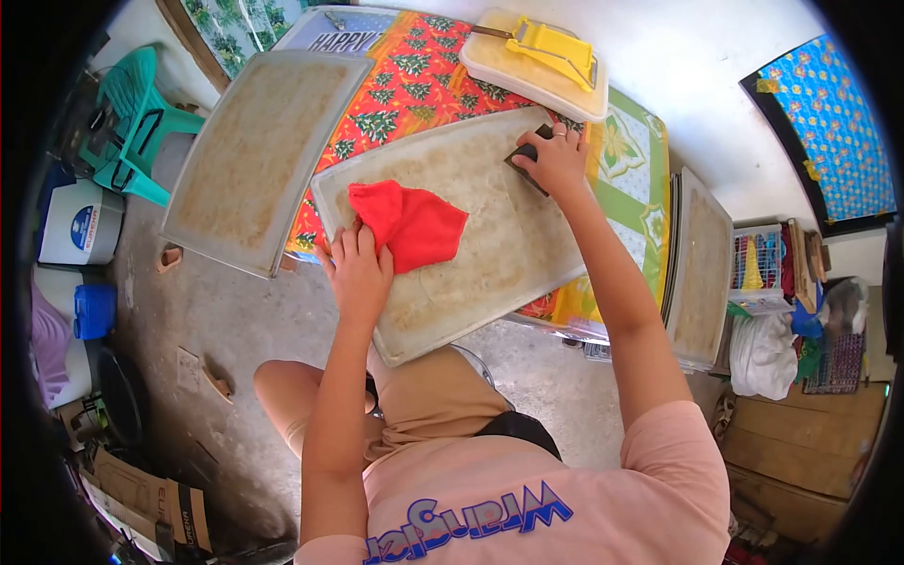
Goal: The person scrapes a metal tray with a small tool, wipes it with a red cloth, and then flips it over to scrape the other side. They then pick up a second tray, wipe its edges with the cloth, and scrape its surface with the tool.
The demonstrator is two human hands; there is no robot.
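A large pale translucent board with brownish stains and a raised rim lies tilted across the table in front of me, its near corner above my lap. My left hand rests on its left edge, fingers spread and extended, fingertips against a crumpled red cloth. At the far right corner, my right hand grips a small dark rectangular block and presses it to the surface. What the block is made of I cannot make out.
A lidded plastic tub with a yellow-framed tool on it stands at the back. A similar board sits at left, and several lean at right. A green chair stands left; slippers lie on the concrete floor.
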